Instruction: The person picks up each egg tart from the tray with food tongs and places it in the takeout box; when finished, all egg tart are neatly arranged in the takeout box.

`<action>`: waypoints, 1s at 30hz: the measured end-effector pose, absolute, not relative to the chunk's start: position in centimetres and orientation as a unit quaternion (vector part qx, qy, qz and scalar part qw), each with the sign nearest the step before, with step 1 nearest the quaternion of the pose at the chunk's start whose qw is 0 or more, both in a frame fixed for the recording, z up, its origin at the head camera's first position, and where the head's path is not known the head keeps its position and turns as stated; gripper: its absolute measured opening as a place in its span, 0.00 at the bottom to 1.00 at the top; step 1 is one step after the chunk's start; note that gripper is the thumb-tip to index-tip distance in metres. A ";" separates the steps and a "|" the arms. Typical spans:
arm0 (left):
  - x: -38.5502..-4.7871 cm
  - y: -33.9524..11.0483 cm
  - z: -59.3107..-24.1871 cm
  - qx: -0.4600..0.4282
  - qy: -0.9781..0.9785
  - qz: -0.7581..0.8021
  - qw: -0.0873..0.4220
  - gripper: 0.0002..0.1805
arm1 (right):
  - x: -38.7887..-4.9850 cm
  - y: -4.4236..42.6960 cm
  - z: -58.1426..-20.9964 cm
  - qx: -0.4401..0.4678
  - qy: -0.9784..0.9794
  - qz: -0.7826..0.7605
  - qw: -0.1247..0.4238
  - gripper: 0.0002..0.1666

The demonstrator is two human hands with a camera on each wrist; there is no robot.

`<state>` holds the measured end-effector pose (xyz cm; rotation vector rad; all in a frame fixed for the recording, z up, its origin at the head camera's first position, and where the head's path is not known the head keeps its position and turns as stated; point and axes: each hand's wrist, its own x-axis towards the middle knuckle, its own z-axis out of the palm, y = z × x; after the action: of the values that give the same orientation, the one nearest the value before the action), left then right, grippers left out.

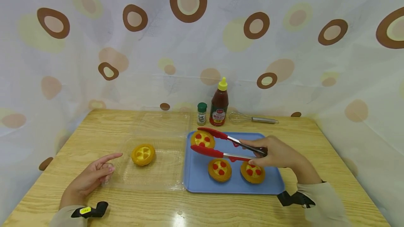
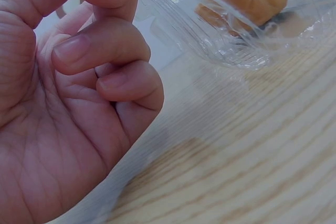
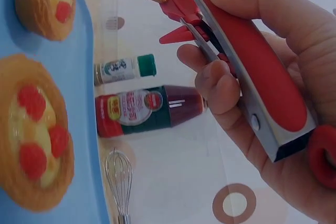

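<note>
With the tray (image 1: 196,179) as our clock's centre, twelve farthest from us, we have one tart (image 1: 143,155) in the container (image 1: 165,165) at nine, a shaker (image 1: 202,114) at eleven, a bottle (image 1: 219,109) just before twelve, a whisk (image 1: 262,119) at one, and three tarts (image 1: 220,170) on the tray at four, eight and ten.

The surface (image 1: 151,206) is light wood with visible grain. An opened, clear plastic container (image 1: 167,167) lies at left; a blue rectangular tray with rounded corners (image 1: 195,183) lies just right of it. Along the rear: a small green-capped jar (image 1: 202,115), a yellow-capped red-brown sauce bottle (image 1: 219,107), both upright, and a metal wire whisk (image 1: 254,118), lying flat.
</note>
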<state>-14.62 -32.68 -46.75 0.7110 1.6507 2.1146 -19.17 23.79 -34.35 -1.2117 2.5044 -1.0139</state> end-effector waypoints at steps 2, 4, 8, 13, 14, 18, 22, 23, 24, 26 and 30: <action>-14.6 -32.6 -46.7 0.247 0.590 0.747 0.180 0.29 | -19.4 23.1 -34.3 -0.411 0.842 -0.337 0.090 0.32; -14.6 -32.6 -46.7 0.242 0.594 0.746 0.179 0.29 | -19.6 22.4 -34.3 -0.411 0.845 -0.330 0.091 0.32; -14.6 -32.6 -46.6 0.241 0.592 0.747 0.181 0.29 | -20.0 20.9 -34.4 -0.408 0.847 -0.325 0.098 0.33; -14.6 -32.6 -46.7 0.241 0.588 0.750 0.185 0.29 | -20.3 18.7 -34.5 -0.415 0.851 -0.304 0.106 0.33; -14.6 -32.6 -46.7 0.242 0.587 0.750 0.185 0.29 | -20.4 18.2 -34.4 -0.415 0.851 -0.301 0.112 0.33; -14.5 -32.6 -46.7 0.245 0.586 0.750 0.185 0.30 | -20.7 16.5 -34.6 -0.418 0.850 -0.288 0.140 0.34; -14.6 -32.6 -46.7 0.251 0.583 0.750 0.186 0.30 | -20.9 15.1 -34.8 -0.424 0.848 -0.278 0.154 0.34; -14.6 -32.6 -46.7 0.252 0.582 0.750 0.186 0.30 | -20.9 14.9 -34.8 -0.427 0.847 -0.276 0.154 0.34; -14.6 -32.6 -46.7 0.253 0.581 0.751 0.187 0.30 | -20.9 14.6 -34.9 -0.427 0.848 -0.274 0.155 0.34; -14.6 -32.6 -46.7 0.254 0.581 0.750 0.187 0.30 | -21.0 14.2 -35.0 -0.429 0.846 -0.273 0.159 0.34; -14.6 -32.6 -46.6 0.253 0.582 0.750 0.186 0.29 | -21.1 13.3 -35.2 -0.433 0.847 -0.263 0.161 0.34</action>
<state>-14.64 -32.57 -46.61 0.7136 1.6403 2.1122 -21.12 13.34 -35.16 -1.2366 2.4184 -0.7523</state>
